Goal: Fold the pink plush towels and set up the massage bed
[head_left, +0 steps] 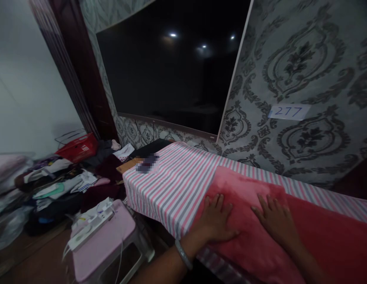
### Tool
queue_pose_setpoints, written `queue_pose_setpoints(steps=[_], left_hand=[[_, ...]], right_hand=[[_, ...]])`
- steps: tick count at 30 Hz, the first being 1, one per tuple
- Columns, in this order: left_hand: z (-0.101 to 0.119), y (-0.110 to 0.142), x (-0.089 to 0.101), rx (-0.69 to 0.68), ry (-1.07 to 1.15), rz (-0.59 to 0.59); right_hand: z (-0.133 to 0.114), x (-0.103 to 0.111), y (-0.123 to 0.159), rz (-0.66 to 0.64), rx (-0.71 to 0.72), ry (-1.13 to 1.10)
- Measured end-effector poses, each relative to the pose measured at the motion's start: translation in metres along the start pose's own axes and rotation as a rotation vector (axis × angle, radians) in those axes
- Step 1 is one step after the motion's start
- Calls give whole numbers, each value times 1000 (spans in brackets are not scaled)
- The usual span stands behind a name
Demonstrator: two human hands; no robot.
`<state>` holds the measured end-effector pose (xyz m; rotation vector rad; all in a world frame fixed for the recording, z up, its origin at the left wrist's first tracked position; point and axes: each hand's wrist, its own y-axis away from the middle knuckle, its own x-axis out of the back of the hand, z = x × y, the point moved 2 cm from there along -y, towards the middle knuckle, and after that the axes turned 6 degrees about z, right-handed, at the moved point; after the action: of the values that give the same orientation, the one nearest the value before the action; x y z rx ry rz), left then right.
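Note:
A red fuzzy cloth [313, 232] lies spread over a table covered with a pink, white and grey striped sheet [171, 181]. My left hand [216, 221] rests flat on the cloth's left end, fingers stretched out; a metal bangle sits on that wrist. My right hand [275, 219] lies flat on the cloth just to the right, fingers spread. Neither hand holds anything.
A large dark TV screen [177, 67] hangs on the patterned wall, with a paper label "277" [290, 111] to its right. Left of the table stand a pink stool with a power strip [91, 225], a heap of clothes [53, 181] and a red basket [78, 148].

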<state>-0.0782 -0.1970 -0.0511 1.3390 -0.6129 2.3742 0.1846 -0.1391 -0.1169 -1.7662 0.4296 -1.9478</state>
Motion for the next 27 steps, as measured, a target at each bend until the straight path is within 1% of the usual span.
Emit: queue_pose_setpoints(steps=[4,6,8,10,11,13,15,17,20,23,27], left_hand=[[-2,-3,-2,-11,-32,-10],[-4,-4,-2,-27,-66,-18],[-5,-6,-2,-36,-109,-15],[-7,-9,-2,-30,-154,-9],[-7,-10,-3,-25,-175,-16],[-9,-15,-4,-18,-218,-50],[-9,-19,-4,-19,-261,-77],[-8,-23,-5,-22,-293,-81],[-7,-27,-6,-21,-322,-81],[-7,-29,-6,-22,-329,-67],[-5,-31,-3,-23,-334,-70]], right_hand=[[-1,2,-5,-70,-17,82],[-4,9,-11,-112,-41,78],[-9,23,-14,-197,-86,62],[-18,45,-13,-322,-163,34],[-23,56,-9,-361,-215,20],[-38,79,3,-366,-223,-17],[-52,94,21,-386,-230,-64],[-61,103,41,-416,-248,-107],[-65,108,63,-426,-286,-150],[-62,112,67,-408,-307,-172],[-61,116,61,-422,-321,-200]])
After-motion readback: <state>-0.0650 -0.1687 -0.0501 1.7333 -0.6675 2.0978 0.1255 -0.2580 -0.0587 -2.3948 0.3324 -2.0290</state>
